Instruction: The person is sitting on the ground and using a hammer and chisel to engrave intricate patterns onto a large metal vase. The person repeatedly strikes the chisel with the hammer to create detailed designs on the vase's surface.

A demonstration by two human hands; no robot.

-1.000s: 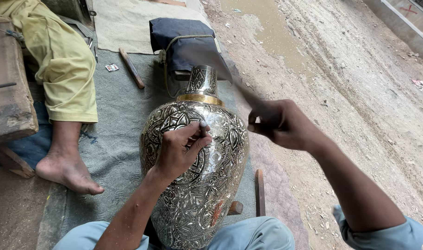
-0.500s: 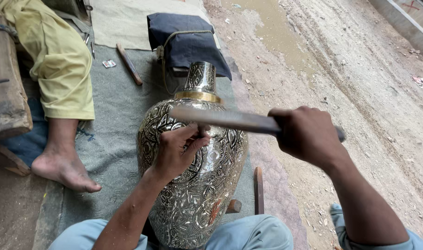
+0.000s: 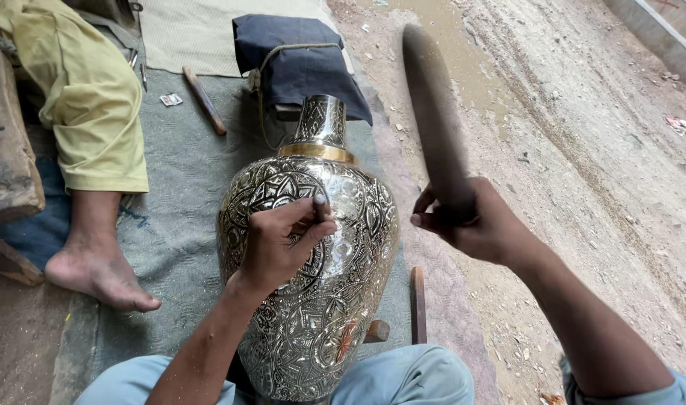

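Nearest the camera, between two knees in pale blue trousers (image 3: 410,379): a large engraved metal vase (image 3: 335,315), leaning back towards the lap, neck pointing away. Silver-toned body, crowded with cut floral and star patterns from base to shoulder, with a small patch of red and orange inlay low down. Judged from that cover, most of the engraving done; hard to tell how much fine detail is left, beyond the spot under the tool.

On the vase's shoulder: left hand (image 3: 279,244), fingers curled tight and pinching a thin punch (image 3: 320,201), only its blunt top showing above the fingertips, the working end hidden against the metal.

Just to the right, clear of the vase: right hand (image 3: 478,225), wrapped firmly round a dark wooden beater (image 3: 433,112), held high and tilted up, blurred along its length.

Beside the vase's lower flank, on the grey mat (image 3: 185,172): a short wooden stick (image 3: 417,304) lying flat.

Farther left: another person's bare foot (image 3: 95,274) on the mat, below a yellow trouser leg (image 3: 88,97), next to a worn wooden block (image 3: 9,150).

Past the gold band (image 3: 317,152) at the neck: a dark blue cushion (image 3: 298,56), and a wooden-handled tool (image 3: 204,100) lying apart on the mat.

Beyond, to the right: bare dirt ground (image 3: 583,112), damp in places.
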